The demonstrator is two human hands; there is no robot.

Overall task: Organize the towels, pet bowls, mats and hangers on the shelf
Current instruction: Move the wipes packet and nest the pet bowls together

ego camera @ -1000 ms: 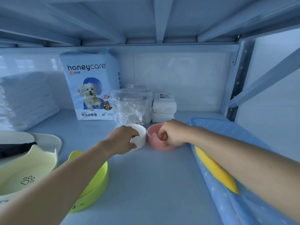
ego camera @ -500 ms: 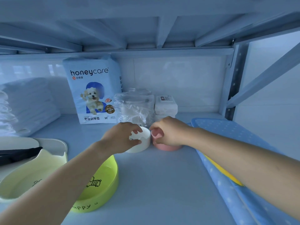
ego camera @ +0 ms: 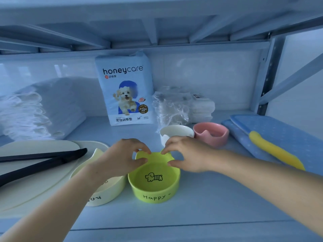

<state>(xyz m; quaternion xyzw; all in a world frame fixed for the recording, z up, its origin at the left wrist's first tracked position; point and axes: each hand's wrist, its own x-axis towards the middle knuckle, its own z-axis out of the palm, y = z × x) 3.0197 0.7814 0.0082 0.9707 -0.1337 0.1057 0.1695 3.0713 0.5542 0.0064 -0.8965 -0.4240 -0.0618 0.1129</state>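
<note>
Pale blue metal shelving fills the view, and everything described is carried on its shelf board (ego camera: 201, 206). At the centre, the far rim of a green bowl (ego camera: 155, 186) is pinched between the thumb and curled fingertips (ego camera: 146, 150) of the left hand (ego camera: 120, 158), at the left ear-shaped bump of the rim. The right ear is pinched in the same way by the right hand (ego camera: 188, 154). The green bowl is seen upright on the board, with a dog drawn inside and "Happy" written on its wall.

A cream bowl (ego camera: 108, 191) is set just beside it on the left, partly hidden under the left forearm, at the edge of a cream mat (ego camera: 26, 194). Two black hangers (ego camera: 43, 161) are laid across that mat.

Behind the right hand, a white bowl (ego camera: 176, 131) and a pink bowl (ego camera: 211, 135) are placed side by side. Further right, a folded blue mat (ego camera: 279, 133) is spread, with a yellow strip (ego camera: 274, 151) lying on it.

Along the back wall, stacked white towels (ego camera: 43, 107), a pad pack (ego camera: 125, 91), a crumpled plastic bag (ego camera: 171, 107) and small white packets (ego camera: 202, 107) are lined up.
</note>
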